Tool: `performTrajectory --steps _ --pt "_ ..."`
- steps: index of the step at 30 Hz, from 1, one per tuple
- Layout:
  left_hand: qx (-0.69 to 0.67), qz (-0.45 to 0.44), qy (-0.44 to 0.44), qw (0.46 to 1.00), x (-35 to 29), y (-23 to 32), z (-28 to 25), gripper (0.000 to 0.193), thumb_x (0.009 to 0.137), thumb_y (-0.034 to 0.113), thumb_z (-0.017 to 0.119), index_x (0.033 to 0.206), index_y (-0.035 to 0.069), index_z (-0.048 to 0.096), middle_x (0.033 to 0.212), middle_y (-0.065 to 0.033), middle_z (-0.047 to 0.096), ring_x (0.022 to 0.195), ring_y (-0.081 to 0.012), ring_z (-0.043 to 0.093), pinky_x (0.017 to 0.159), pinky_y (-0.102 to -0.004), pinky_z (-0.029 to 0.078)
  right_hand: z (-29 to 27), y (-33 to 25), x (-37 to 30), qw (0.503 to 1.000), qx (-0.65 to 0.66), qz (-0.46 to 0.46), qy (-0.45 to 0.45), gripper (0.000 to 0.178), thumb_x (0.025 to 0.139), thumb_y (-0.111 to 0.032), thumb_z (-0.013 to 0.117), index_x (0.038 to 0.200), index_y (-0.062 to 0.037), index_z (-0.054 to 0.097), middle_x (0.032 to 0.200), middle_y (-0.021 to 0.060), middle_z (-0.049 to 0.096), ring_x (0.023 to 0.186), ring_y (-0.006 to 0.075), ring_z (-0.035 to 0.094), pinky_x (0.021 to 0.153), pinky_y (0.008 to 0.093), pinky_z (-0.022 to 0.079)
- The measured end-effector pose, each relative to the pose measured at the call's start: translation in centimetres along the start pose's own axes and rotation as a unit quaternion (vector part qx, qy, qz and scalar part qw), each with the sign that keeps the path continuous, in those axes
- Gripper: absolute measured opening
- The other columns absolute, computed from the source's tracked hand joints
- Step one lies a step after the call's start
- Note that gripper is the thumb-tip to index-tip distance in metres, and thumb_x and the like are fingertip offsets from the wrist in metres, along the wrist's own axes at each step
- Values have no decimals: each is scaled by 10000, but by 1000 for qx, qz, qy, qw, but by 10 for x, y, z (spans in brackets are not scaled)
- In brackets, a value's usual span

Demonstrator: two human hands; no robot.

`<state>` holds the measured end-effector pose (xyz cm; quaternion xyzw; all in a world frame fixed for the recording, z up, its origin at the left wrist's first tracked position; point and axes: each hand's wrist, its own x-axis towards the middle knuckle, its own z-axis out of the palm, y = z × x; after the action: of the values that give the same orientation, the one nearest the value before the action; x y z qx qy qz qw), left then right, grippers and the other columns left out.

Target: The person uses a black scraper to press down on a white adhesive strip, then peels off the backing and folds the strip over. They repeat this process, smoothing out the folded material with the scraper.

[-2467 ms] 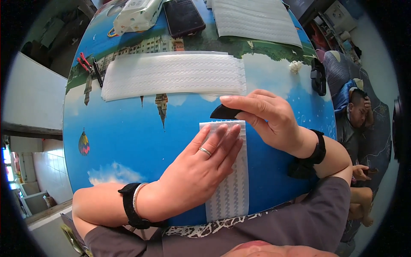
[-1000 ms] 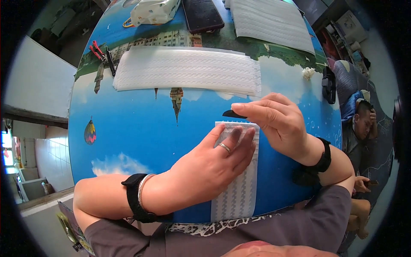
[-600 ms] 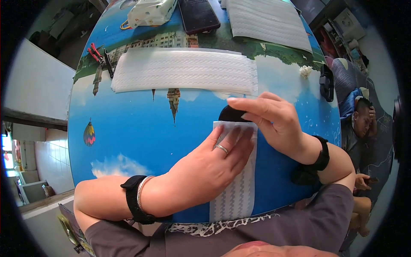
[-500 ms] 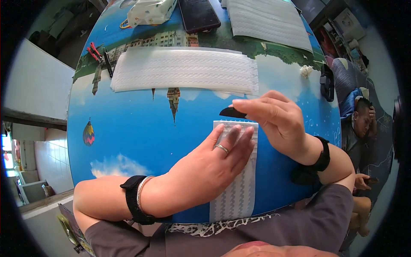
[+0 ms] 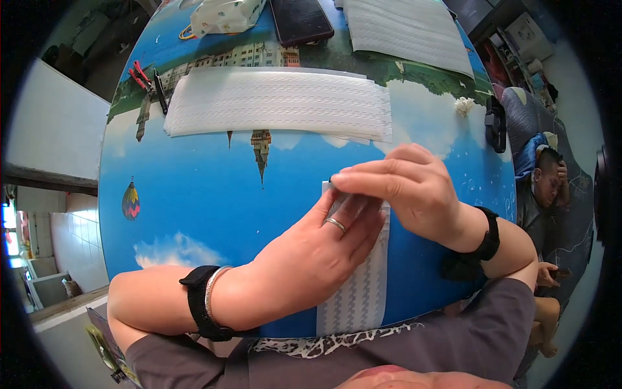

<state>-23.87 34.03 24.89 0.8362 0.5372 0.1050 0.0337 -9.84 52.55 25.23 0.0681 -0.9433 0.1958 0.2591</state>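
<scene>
A white strip sheet (image 5: 353,305) with rows of small grey wavy marks runs from the table edge by my body up under my hands. My left hand (image 5: 311,259), a ring on one finger, lies flat across it with the fingers stretched toward its far end. Over that far end my right hand (image 5: 408,188) is bent, fingers together, just above the left fingertips. It pinches a thin black piece with a curved edge; only a small dark tip (image 5: 331,179) shows now, the rest hidden behind the fingers.
Farther off lie a stack of white embossed strips (image 5: 278,104), red-handled pliers (image 5: 138,75), a black pen-like tool (image 5: 160,92), a phone (image 5: 301,21), a tissue pack (image 5: 228,15) and more white sheets (image 5: 408,32). A black strap (image 5: 495,123) is at the right edge; a person (image 5: 547,181) sits beyond.
My right hand has moved slightly left and toward me, bringing the black piece onto the strip's far end by my left fingertips. The left hand stays on the strip.
</scene>
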Motion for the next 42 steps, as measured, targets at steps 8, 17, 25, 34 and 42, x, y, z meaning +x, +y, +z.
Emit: performTrajectory --steps 8,17,25,34,42 --pt "9 2 -8 1000 1 -2 -3 536 970 219 594 1436 -42 566 1530 -230 502 1458 -389 438 1213 -539 357 0 5 -6 998 34 22 46 410 852 3 729 1251 -87 758 1094 58 798 767 218 671 710 325 529" --pt "35 -10 -17 999 -1 -3 -6 565 970 238 612 1473 -8 539 1575 -212 463 1450 -359 455 1194 -500 392 -4 6 -7 986 73 120 86 451 842 33 737 1278 -84 745 1118 66 799 782 226 676 724 335 540" --pt "28 -16 -3 999 -4 -3 -7 584 955 248 639 1472 -4 541 1549 -209 483 1430 -355 474 1179 -494 411 -9 3 -9 997 47 55 -8 415 863 27 739 1263 -79 754 1086 65 795 788 209 673 722 328 543" --pt "11 -23 -8 1000 -4 -3 -8 611 936 256 672 1474 -2 540 1529 -211 496 1431 -347 475 1188 -495 402 -5 7 -13 993 71 81 46 371 884 16 725 1234 -97 777 1014 52 796 784 205 675 719 322 539" --pt "17 -20 -9 1000 -4 -4 -6 630 948 268 658 1501 2 515 1569 -217 461 1462 -338 444 1203 -493 383 4 9 -14 974 149 138 104 348 917 16 712 1248 -79 766 1054 76 788 780 203 671 715 300 545"
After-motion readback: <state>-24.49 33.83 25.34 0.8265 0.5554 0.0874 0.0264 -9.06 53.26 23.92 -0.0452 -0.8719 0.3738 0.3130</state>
